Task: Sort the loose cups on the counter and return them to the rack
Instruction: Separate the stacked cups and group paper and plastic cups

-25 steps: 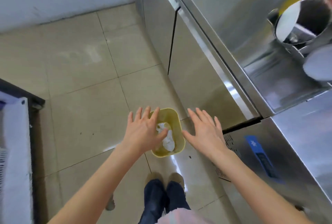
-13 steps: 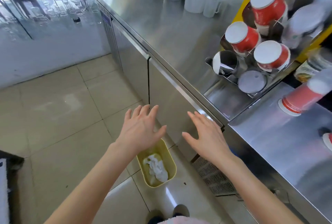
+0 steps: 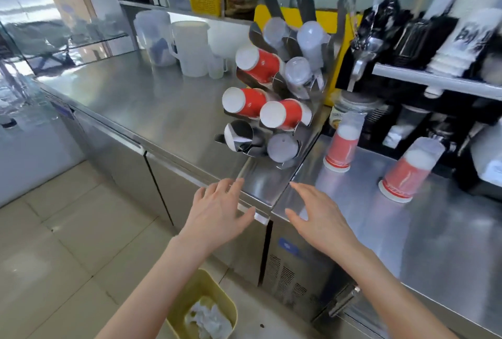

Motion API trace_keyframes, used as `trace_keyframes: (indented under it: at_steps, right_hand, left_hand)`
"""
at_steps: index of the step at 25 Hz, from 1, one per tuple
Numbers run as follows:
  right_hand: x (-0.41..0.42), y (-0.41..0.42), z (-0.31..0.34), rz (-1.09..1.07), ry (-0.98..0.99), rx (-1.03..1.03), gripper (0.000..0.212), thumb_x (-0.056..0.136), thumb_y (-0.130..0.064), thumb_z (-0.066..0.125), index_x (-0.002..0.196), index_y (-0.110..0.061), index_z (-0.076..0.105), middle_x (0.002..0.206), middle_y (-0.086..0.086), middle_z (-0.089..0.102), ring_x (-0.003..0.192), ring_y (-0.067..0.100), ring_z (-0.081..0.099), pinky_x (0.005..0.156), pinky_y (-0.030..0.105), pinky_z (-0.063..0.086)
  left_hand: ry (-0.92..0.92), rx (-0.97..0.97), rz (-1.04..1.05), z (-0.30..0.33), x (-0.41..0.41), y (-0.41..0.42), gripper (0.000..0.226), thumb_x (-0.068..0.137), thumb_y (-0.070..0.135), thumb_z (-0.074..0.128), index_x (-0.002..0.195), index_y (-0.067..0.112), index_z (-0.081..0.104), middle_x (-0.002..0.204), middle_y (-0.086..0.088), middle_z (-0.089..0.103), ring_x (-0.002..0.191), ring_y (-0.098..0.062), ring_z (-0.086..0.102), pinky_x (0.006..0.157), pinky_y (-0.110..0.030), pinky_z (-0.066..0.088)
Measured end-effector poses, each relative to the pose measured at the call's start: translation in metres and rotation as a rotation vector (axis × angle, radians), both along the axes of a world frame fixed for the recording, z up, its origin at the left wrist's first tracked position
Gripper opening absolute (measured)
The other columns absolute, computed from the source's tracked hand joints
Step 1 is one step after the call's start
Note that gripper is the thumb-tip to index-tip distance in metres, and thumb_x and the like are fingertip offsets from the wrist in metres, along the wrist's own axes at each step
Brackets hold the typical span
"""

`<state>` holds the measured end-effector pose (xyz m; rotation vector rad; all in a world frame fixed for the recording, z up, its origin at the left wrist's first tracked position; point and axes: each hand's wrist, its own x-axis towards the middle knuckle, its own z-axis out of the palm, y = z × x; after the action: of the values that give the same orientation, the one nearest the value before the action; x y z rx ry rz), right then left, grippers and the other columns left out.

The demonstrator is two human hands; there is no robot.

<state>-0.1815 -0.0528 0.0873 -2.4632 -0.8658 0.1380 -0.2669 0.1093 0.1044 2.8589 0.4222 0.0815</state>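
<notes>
— What has changed since a moment ago?

— Both hands have risen from over the floor bin to the counter edge, and the view has tilted up, so the whole cup rack now shows.

— Head view, then: how do the cups look?

— Two stacks of upside-down red paper cups stand on the right steel counter [image 3: 434, 235]. The nearer-left stack of red cups in a clear sleeve [image 3: 342, 146] is tall and narrow; the right-hand stack of red cups in a clear sleeve [image 3: 407, 173] leans slightly. Motion blur softens both.

— And the rack?

— The steel tube rack [image 3: 277, 86] sits on the left counter, its tubes angled toward the camera. Three tubes show red cups with white bottoms, others hold pale translucent cups, and one lower-left tube looks empty.

— Where are the hands?

— The left hand [image 3: 217, 213] hovers flat at the counter edge below the rack, fingers spread, holding nothing. The right hand [image 3: 317, 216] is likewise spread flat and empty over the right counter's near corner. Both stacks lie beyond and to the right of it, apart from either hand.

— Anything below?

— A yellow plastic bin with crumpled white paper [image 3: 206, 311] on the tiled floor.
</notes>
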Motion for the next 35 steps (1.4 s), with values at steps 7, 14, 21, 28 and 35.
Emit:
trace_keyframes:
  at_steps: [7,14,21,28,35]
  right_hand:
    - [0.077,-0.079,0.006,-0.163,0.005,0.023,0.053,0.09,-0.026,0.047,0.139,-0.021,0.028,0.144,0.005,0.04,0.13,0.026,0.038,0.107,0.032,0.027]
    - [0.157,-0.146,-0.01,-0.319,0.08,0.1,0.052,0.089,-0.026,0.05,0.138,-0.021,0.032,0.14,0.004,0.043,0.129,0.023,0.039,0.101,0.029,0.032]
    - [0.206,-0.197,-0.02,-0.471,0.117,0.275,0.04,0.088,-0.017,0.049,0.128,-0.024,0.044,0.131,0.003,0.046,0.115,0.025,0.049,0.088,0.029,0.037]
    - [0.247,-0.214,-0.024,-0.546,0.088,0.41,0.051,0.086,-0.016,0.054,0.134,-0.019,0.036,0.138,0.006,0.04,0.124,0.015,0.042,0.083,0.011,0.024]
    - [0.278,-0.213,-0.042,-0.489,0.217,0.403,0.055,0.083,-0.016,0.057,0.134,-0.018,0.036,0.136,-0.001,0.048,0.121,0.014,0.047,0.089,0.02,0.032]
  left_hand:
    - [-0.075,-0.056,-0.149,0.004,0.097,-0.064,0.052,0.089,0.043,0.041,0.134,0.022,0.03,0.138,-0.002,0.041,0.127,-0.025,0.039,0.103,-0.035,0.03]
    - [-0.041,-0.093,-0.238,-0.007,0.197,-0.128,0.052,0.088,0.039,0.045,0.134,0.019,0.031,0.138,-0.004,0.041,0.126,-0.026,0.041,0.102,-0.038,0.033]
    - [-0.031,-0.232,-0.31,-0.023,0.265,-0.183,0.053,0.087,0.034,0.049,0.134,0.016,0.031,0.134,-0.007,0.044,0.122,-0.028,0.045,0.098,-0.039,0.039]
    - [-0.008,-0.41,-0.385,-0.047,0.312,-0.226,0.062,0.086,0.031,0.054,0.139,0.015,0.026,0.142,-0.008,0.039,0.128,-0.022,0.041,0.101,-0.03,0.033]
    - [0.035,-0.509,-0.358,-0.061,0.352,-0.232,0.066,0.083,0.025,0.058,0.139,0.015,0.024,0.143,-0.009,0.037,0.131,-0.022,0.037,0.099,-0.027,0.033]
